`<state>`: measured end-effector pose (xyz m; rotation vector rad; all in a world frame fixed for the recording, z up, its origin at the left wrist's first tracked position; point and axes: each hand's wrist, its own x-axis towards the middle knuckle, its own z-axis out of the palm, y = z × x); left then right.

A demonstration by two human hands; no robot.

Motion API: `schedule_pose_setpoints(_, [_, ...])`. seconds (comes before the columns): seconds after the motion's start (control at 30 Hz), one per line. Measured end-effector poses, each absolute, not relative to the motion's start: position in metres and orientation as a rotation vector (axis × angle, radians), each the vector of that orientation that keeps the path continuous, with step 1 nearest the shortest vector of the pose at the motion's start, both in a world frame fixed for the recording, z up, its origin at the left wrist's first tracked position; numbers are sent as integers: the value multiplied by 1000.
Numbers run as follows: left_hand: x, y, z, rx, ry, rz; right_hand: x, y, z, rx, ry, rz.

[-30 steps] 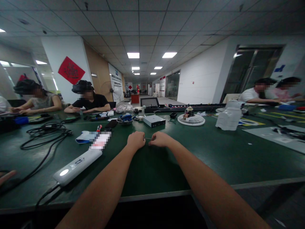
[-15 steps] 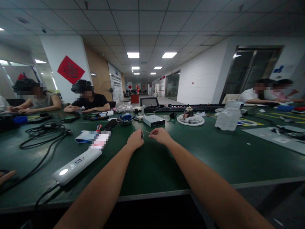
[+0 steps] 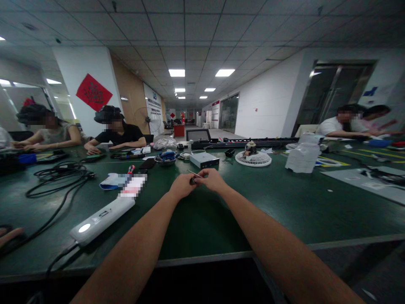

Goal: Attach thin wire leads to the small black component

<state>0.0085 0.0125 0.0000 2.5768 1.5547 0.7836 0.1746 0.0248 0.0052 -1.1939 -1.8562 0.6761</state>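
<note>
Both hands are now pulled right in together at the middle of the green table [image 3: 202,228], knuckles basically touching, whereas a half sec ago there was a small gap btw them. Left hand [image 3: 182,186] is closed on a small dark part [image 3: 193,180], too small to ID. Right hand [image 3: 213,179] is pinched shut on a thin metal pin [image 3: 191,173], which now sits right at the dark part, tip sticking out toward 11 o'clock.

Around the hands: 1 silver box [image 3: 204,160] at 12, 1 white desk fan [image 3: 253,159] lying flat at 1, 1 white plastic bag [image 3: 303,158] standing at 2-3, 1 metal bowl [image 3: 166,158] w/ blue stuff in it at 11, 1 long white device [image 3: 101,221] w/ a lit round button at 8, 1 tangle of black cable [image 3: 57,179] at 9.

4 co-workers [image 3: 114,133] sit at the table, 2 at 10 and 2 at 2, plus someone else's fingers [image 3: 9,231] at the lower left edge at 8-9
</note>
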Motion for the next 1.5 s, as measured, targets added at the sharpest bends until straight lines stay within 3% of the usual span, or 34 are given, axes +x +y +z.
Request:
schedule_pose_setpoints(0.27, [9, 10, 2, 2605, 1613, 730, 177, 22, 9, -1244, -1785, 728])
schedule_pose_setpoints(0.5, [6, 10, 0, 2703, 1531, 675, 175, 24, 5, -1111, -1751, 1082])
schedule_pose_setpoints(0.87, [6, 8, 2, 2667, 1418, 892, 176, 15, 13, -1221, -1951, 403])
schedule_pose_setpoints(1.13, [7, 9, 3, 2582, 1528, 683, 172, 17, 7, -1330, -2046, 516])
schedule_pose_setpoints(1.33, [0, 15, -1, 2391, 1947, 694, 180, 20, 11, -1389, -2165, 342])
schedule_pose_setpoints(1.5, [-3, 14, -1, 2345, 2029, 650, 185, 16, 14, -1404, -2252, 291])
